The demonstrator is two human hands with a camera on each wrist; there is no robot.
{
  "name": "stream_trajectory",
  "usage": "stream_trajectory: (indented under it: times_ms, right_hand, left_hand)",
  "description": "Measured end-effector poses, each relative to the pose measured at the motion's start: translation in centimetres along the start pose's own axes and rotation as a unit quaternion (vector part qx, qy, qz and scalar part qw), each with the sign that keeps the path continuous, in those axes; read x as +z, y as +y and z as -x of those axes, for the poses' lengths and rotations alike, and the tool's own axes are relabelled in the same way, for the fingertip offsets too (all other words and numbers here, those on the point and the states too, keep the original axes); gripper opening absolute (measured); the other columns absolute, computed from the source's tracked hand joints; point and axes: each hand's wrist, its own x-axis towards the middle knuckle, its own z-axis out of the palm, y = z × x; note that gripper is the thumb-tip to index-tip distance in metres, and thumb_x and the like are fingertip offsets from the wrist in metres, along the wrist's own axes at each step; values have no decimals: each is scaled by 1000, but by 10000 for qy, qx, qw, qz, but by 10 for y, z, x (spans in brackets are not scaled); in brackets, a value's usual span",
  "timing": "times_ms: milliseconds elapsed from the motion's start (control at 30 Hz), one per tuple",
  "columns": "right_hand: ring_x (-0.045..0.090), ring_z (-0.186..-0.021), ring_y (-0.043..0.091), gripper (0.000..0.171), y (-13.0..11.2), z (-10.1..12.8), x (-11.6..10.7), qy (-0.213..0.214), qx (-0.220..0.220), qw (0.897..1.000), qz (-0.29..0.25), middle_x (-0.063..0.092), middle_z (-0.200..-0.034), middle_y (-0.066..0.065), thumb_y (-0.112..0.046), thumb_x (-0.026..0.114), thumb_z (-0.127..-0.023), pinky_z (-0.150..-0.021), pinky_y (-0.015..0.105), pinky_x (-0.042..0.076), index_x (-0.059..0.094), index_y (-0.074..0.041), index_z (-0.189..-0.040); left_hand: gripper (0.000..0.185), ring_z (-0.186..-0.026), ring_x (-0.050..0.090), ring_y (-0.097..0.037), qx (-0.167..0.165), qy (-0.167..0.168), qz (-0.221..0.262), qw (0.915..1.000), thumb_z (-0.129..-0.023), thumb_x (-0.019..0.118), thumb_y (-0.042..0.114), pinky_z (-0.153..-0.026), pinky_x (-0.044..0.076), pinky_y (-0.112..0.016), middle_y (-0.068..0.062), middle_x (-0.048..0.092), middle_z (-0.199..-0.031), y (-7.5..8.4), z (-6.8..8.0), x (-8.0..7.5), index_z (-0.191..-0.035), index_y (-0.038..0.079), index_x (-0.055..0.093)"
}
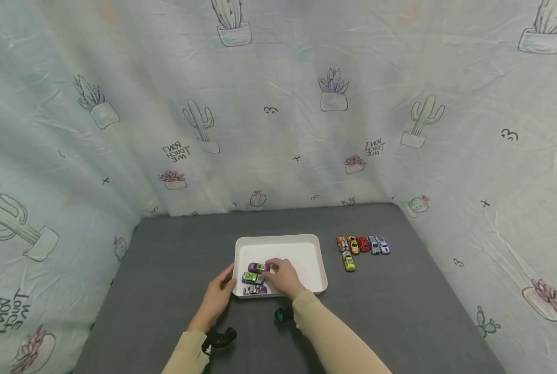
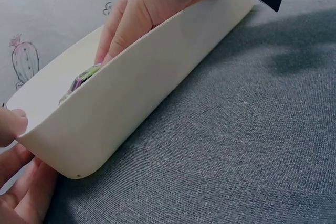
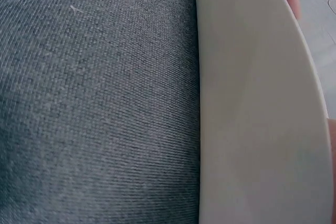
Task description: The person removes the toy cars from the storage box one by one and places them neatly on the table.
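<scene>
A white tray (image 1: 302, 254) lies on the grey cloth. My left hand (image 1: 216, 301) grips its left wall near the front corner; in the left wrist view the thumb is over the rim and the fingers (image 2: 31, 187) are outside. Reaching in over the front wall, my right hand (image 1: 284, 278) pinches a purple-and-green toy car (image 1: 257, 267) by its right end. In front of that car are a green toy car (image 1: 252, 278) and a purple-and-white one (image 1: 255, 290), forming a column on the tray's left side. The right wrist view shows mostly the tray's outer wall (image 3: 257, 103).
Right of the tray, a row of toy cars includes a red one (image 1: 363, 244) and a silver one (image 1: 374, 245). A yellow toy car (image 1: 348, 261) sits in front of the row. Patterned curtain (image 1: 278, 130) surrounds the table's back and sides.
</scene>
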Motion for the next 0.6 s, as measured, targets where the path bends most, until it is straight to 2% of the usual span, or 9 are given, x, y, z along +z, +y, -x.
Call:
stream_trajectory:
  times_ms: [400, 600]
  right_hand:
    - [56, -95, 23, 32, 2, -3, 6, 173, 61, 9990, 414, 58, -100, 5, -32, 75, -85, -90, 44, 46, 70, -14, -112]
    - [56, -93, 21, 26, 2, -3, 7, 244, 38, 9989, 405, 57, -99, 4, -32, 74, -86, -88, 44, 47, 69, -16, -106]
  left_hand:
    - [49, -132, 42, -29, 58, 29, -57, 10000, -102, 52, 20, -105, 34, -51, -9, 43, -147, -5, -1, 2, -149, 25, 40]
    - [49, -131, 43, -28, 69, 83, -17, 9999, -102, 53, 18, -105, 35, -51, -9, 44, -146, -4, -1, 1, -149, 25, 41]
